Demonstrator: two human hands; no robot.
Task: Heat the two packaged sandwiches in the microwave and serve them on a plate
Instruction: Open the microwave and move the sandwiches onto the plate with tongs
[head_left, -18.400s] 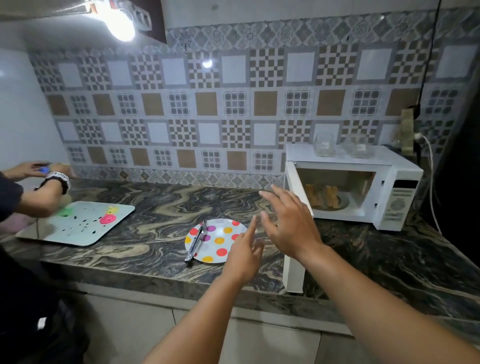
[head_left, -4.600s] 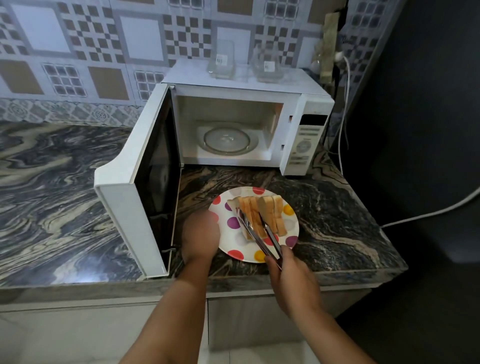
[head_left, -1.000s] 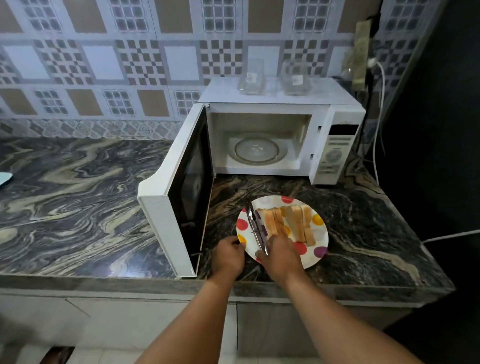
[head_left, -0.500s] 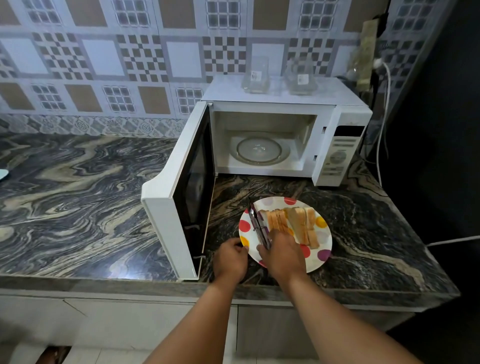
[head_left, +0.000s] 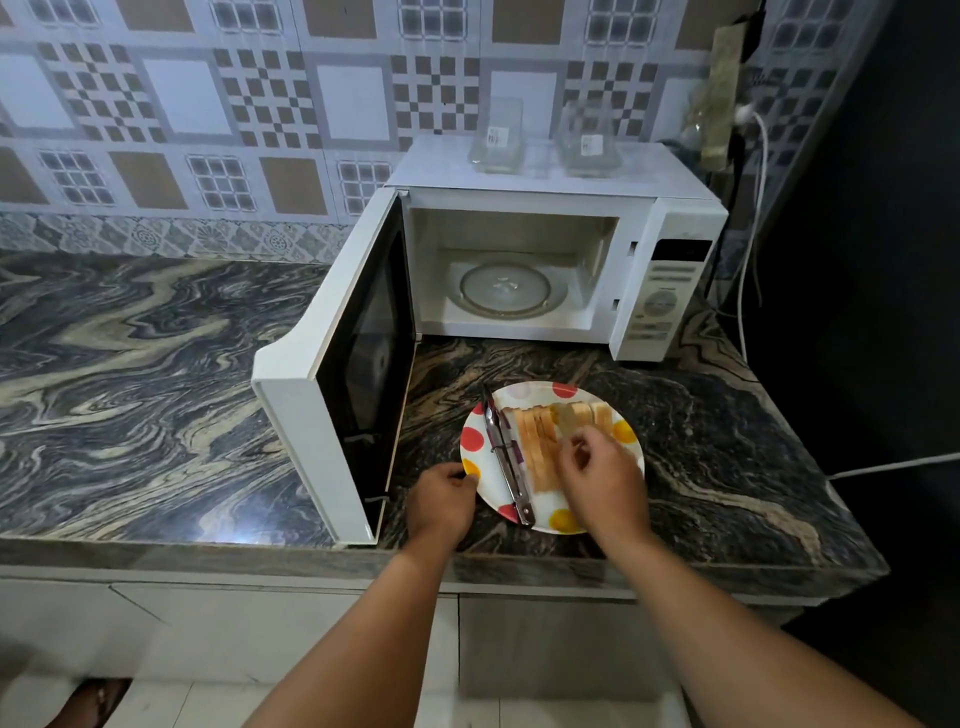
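Both sandwiches (head_left: 550, 441) lie side by side on the plate (head_left: 626, 434), long axes running away from the person, directly under the loosely curled, empty right hand (head_left: 597, 475), while the left hand (head_left: 441, 499) pinches the plate's near-left rim.

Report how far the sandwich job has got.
Done: both sandwiches lie on the dotted plate; the microwave stands empty, tongs set down. In hand: left hand steadies the rim, right hand hovers over the bread. Left: shutting the open door.
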